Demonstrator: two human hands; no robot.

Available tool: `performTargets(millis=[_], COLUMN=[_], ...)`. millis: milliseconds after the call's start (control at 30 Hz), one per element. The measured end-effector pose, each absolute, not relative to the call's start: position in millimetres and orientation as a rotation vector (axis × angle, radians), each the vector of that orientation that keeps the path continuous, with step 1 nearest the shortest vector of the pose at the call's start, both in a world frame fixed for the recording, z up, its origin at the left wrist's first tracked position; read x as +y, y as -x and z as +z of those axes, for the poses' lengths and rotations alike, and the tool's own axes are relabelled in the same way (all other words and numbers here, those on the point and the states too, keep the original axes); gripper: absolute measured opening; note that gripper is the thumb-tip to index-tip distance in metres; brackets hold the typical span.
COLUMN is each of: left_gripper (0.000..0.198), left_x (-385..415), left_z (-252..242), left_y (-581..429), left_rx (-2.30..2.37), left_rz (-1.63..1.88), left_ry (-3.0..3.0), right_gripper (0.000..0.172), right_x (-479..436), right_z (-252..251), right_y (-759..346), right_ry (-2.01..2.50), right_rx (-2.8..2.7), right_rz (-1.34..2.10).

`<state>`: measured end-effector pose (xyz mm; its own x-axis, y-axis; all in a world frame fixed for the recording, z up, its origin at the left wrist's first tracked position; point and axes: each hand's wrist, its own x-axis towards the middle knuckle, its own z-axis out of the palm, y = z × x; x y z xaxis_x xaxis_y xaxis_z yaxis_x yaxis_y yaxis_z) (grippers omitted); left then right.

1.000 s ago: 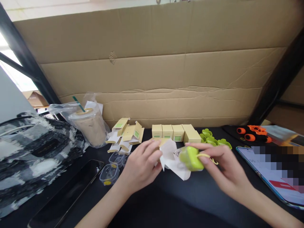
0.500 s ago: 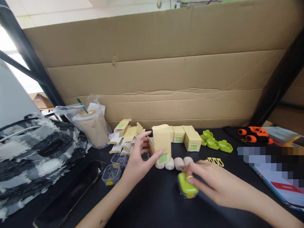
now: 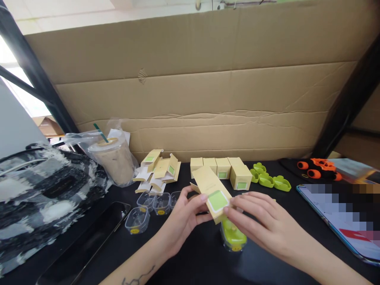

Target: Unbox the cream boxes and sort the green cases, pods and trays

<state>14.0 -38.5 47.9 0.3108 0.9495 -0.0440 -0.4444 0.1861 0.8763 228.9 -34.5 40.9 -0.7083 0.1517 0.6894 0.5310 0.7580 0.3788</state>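
A pale yellow cardboard box [image 3: 204,180] with a green window-like label is held tilted above the table, one flap open at its left side. My left hand [image 3: 182,223] grips it from the left, thumb on the front near the label. Fingers of my right hand [image 3: 264,223] are closed on its lower right edge. Just beneath the box stands a small clear container with a green lid [image 3: 233,237], partly covered by box and hand. To the left are several clear open containers [image 3: 137,219] with yellow stickers.
Behind my hands stand several closed yellow boxes [image 3: 240,176]. Opened boxes [image 3: 162,170] lie heaped at back left, near a bagged drink cup [image 3: 114,160]. Green flower-shaped pieces [image 3: 266,180] and an orange toy car [image 3: 323,164] are at right. A black phone [image 3: 89,241] lies at left.
My right hand has let go of the green-lidded container and moved up onto the box. The box has come closer and tilted, its label now facing me.
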Motion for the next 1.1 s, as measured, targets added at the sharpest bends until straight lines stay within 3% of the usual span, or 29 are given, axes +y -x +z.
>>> performTargets(millis=[467, 600, 667, 800, 1100], left_gripper=[0.021, 0.025, 0.027, 0.024, 0.032], left_x=[-39.9, -39.4, -38.5, -34.7, -40.2], left_z=[50.3, 55.0, 57.2, 57.1, 52.0], left_y=[-21.1, -20.2, -19.5, -16.3, -19.6], left_rx=[0.674, 0.655, 0.636, 0.661, 0.712], left_rz=[1.063, 1.025, 1.032, 1.118, 1.057], left_ry=[-0.685, -0.666, -0.648, -0.648, -0.755], right_gripper=[0.018, 0.017, 0.019, 0.007, 0.031], right_x=[-33.0, -34.0, -37.0, -41.9, -41.6], right_z=[42.6, 40.6, 42.4, 48.8, 54.0], right_y=[-220.4, -221.2, -220.9, -218.0, -218.1], right_ry=[0.533, 0.471, 0.445, 0.409, 0.401], right_rx=[-2.139, -2.036, -2.020, -2.163, -2.200], right_rz=[-0.870, -0.865, -0.841, -0.656, -0.826])
